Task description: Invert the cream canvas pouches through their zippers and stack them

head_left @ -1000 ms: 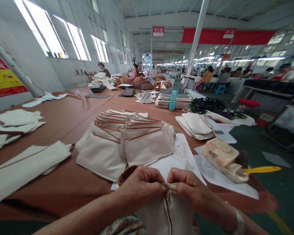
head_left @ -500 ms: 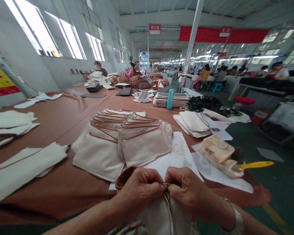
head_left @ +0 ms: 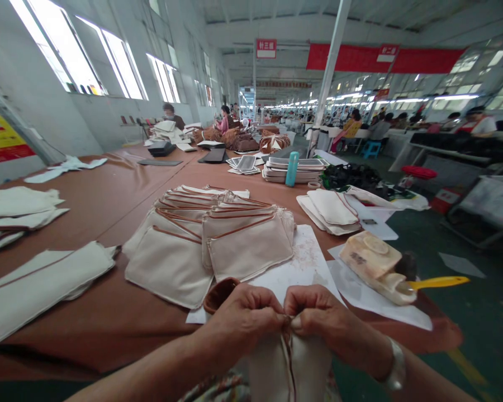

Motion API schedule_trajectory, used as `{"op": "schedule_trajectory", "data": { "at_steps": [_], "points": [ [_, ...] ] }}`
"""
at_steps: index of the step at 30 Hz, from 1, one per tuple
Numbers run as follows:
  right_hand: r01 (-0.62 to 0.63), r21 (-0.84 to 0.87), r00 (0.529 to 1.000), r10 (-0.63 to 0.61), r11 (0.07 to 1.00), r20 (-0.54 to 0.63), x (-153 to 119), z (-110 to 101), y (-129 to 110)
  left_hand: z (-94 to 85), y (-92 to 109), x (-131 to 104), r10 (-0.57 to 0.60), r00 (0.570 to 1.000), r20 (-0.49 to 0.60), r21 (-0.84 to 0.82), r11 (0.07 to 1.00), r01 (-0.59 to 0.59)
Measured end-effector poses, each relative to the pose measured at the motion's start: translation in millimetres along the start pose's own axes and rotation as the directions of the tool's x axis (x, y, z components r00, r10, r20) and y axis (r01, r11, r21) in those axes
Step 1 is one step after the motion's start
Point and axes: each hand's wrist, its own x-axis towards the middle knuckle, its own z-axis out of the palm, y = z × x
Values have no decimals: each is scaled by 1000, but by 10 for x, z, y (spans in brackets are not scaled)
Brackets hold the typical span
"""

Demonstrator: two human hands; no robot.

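- Head view: cream fabric piece (head_left: 268, 371) is held at the near edge of the table (head_left: 128, 215), its seam pinched by left hand (head_left: 245, 318) and right hand (head_left: 333, 321), fingers closed.
- "针三组" is read on nearer sign (head_left: 266, 48), "针二组" on right-hand sign (head_left: 388, 53).
- Distant banner (head_left: 284, 85): lettering illegible.

From here I see a bare stretch of brown tabletop (head_left: 121, 223) running lengthwise between the cream pieces on the left (head_left: 46, 285) and the big fanned pile of pouches (head_left: 209, 234), open from above. Straight ahead of the hands, that pile blocks any low reach. Right of it, the white sheet (head_left: 305, 254) offers a flat lane, closed off farther right by the stained plastic container (head_left: 371, 259) and its yellow handle (head_left: 440, 282), which juts past the table edge. Beyond, the turquoise bottle (head_left: 292, 169) stands upright against the stacked panels (head_left: 272, 172).
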Motion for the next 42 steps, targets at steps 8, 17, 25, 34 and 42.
{"op": "schedule_trajectory", "data": {
  "at_steps": [8,17,25,34,42],
  "points": [
    [27,-348,999,-41,937,-33,-34,-22,-220,11,-3,-23,86,992,-97,269,962,-57],
    [-75,-94,997,73,993,-25,12,2,-76,74,-41,-38,122,988,-92,80,990,-115],
    [-4,-230,999,12,973,34,-34,-32,-192,50,-65,-21,46,995,-92,14,999,-45],
    [1,-306,998,-19,952,-57,-27,40,-96,-71,-53,16,-16,1000,22,6,1000,16],
    [16,-328,983,-74,945,-167,-38,101,-8,-64,-70,36,-96,994,57,71,993,92]
  ]
}}
